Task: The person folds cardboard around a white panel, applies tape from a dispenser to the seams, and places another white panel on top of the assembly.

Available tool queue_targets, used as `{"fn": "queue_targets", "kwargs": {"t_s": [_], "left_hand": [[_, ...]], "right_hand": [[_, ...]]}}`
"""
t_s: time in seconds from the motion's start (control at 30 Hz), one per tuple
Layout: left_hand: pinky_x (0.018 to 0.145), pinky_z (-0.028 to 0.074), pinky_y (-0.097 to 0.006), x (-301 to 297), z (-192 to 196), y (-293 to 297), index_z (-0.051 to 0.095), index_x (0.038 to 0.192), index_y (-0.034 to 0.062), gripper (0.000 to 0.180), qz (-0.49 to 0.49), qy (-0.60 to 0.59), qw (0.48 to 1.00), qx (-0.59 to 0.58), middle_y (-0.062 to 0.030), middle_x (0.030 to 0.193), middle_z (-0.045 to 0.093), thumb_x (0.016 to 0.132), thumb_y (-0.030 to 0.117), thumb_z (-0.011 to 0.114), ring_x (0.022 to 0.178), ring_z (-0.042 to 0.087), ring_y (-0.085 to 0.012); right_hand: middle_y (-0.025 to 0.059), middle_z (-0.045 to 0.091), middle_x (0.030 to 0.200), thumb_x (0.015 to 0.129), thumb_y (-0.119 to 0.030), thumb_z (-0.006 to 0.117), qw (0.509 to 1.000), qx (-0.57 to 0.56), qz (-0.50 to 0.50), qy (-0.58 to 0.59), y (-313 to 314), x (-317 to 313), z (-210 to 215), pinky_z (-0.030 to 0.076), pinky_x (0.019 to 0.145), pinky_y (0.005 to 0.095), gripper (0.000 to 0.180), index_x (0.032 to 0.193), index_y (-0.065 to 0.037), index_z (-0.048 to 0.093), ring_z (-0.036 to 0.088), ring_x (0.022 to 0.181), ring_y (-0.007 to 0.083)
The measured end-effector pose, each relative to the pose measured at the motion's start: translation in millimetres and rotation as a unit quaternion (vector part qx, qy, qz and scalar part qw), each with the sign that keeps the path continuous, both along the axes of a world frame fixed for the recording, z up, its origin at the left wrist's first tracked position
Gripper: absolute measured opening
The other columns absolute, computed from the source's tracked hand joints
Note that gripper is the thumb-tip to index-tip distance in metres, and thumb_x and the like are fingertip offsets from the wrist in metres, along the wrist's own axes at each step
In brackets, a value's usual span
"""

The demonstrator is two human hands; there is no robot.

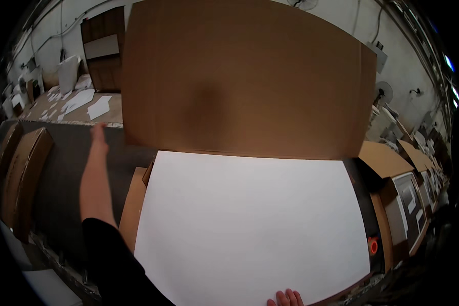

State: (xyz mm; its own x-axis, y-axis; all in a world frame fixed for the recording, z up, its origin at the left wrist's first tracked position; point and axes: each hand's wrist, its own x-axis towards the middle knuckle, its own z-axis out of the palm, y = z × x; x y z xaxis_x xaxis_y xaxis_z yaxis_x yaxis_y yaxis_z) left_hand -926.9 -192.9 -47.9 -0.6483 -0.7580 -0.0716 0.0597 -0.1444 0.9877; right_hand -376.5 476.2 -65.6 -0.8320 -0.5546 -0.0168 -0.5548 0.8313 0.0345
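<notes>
White sheet [250, 219], near: smooth and matt, paper-like. Upright flap [270, 76], far side: brown cardboard, matt, lightly creased toward its right edge. Cartons [29, 168], left: brown cardboard — matt. Counter [66, 168]: dark, matt top. Sleeve [109, 255], near left: black cloth — no gloss. Scraps [80, 99], far left: white, paper-like.

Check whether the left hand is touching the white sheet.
Apart. The head view shows the left hand out to the left of the white sheet, with dark surface plainly visible between them.

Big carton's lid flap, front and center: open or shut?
Open: the brown flap stands raised behind the white sheet, leaving it exposed.
</notes>
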Motion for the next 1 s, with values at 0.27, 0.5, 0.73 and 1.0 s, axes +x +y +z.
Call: {"fn": "queue_targets", "kwargs": {"t_s": [0.27, 0.5, 0.73, 1.0], "left_hand": [[0.090, 0.047, -0.045, -9.0, -60.1, 55.2, 0.052, 0.091, -0.0039, 0.028, 0.086, -0.018, 0.973, 0.214, -0.0127, 0.100, 0.053, 0.064, 0.001, 0.057, 0.087, 0.053, -0.0272], [0.099, 0.044, -0.046, -48.1, -109.6, 80.3, 0.052, 0.115, -0.0047, 0.033, -0.106, 0.178, 0.912, 0.354, -0.0164, 0.117, 0.055, 0.082, 0.000, 0.051, 0.109, 0.056, -0.0304], [0.100, 0.044, -0.048, -54.9, -110.4, 112.9, 0.055, 0.110, -0.0037, 0.031, -0.109, 0.127, 0.903, 0.397, -0.0164, 0.114, 0.056, 0.080, -0.001, 0.050, 0.105, 0.057, -0.0314], [0.074, 0.048, -0.035, -38.8, -104.0, 109.8, 0.057, 0.078, 0.0034, 0.015, -0.130, 0.199, 0.923, 0.303, -0.0073, 0.084, 0.059, 0.066, -0.005, 0.059, 0.080, 0.058, -0.0221]], "right_hand": [[0.0278, 0.044, 0.138, 0.089, -0.009, 0.054, 0.991, -0.053, -0.006, 0.125, -13.1, -18.7, 15.3, 0.042, 0.102, 0.0562, 0.048, 0.136, -0.006, 0.043, 0.046, 0.124, 0.0478], [0.0288, 0.048, 0.134, 0.090, -0.015, 0.053, 0.995, -0.077, -0.033, 0.052, -15.7, -21.7, 29.9, 0.043, 0.099, 0.0563, 0.045, 0.134, -0.006, 0.047, 0.048, 0.122, 0.0486], [0.0268, 0.051, 0.129, 0.092, -0.033, 0.052, 0.996, -0.053, -0.068, 0.014, -30.3, -6.0, 33.7, 0.035, 0.102, 0.0655, 0.039, 0.118, -0.004, 0.055, 0.044, 0.124, 0.0495], [0.0326, 0.048, 0.131, 0.089, -0.018, 0.054, 0.996, -0.081, -0.023, 0.019, -29.7, -22.9, 47.5, 0.041, 0.096, 0.0622, 0.044, 0.129, 0.000, 0.049, 0.048, 0.118, 0.0530]]}}
